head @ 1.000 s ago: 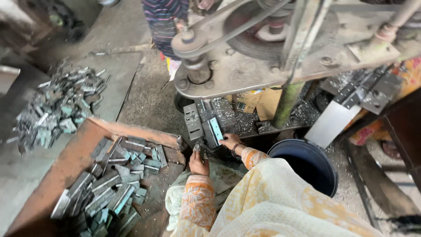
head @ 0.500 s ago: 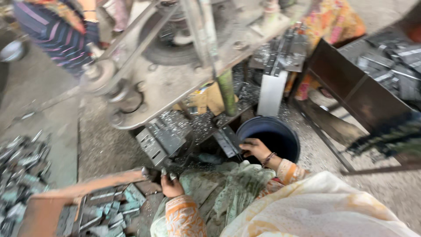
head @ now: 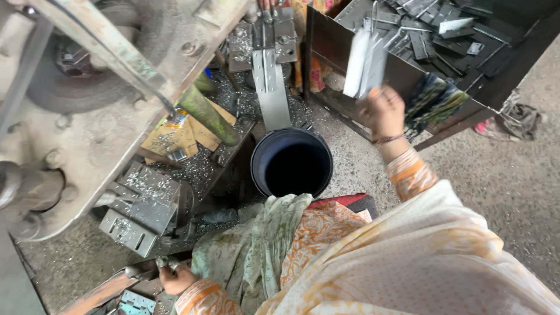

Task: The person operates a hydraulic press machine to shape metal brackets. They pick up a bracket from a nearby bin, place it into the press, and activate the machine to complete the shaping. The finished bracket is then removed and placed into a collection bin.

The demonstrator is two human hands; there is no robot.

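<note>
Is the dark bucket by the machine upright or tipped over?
Upright: the bucket shows its round open mouth facing up; contents cannot be told, the inside is dark.

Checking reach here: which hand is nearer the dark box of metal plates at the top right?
Right. The right hand is raised at the dark box's front edge, holding pale metal strips. The left hand is far off, low by the rusty tray.

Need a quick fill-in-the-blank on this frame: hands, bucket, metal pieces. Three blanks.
1. The right hand is raised and holds pale metal ____, blurred.
2. The dark bucket on the floor looks ____ inside.
3. The left hand is down at the near ____ corner of the picture, by the rusty tray with metal pieces.

Missing words: strips; empty; left
</note>
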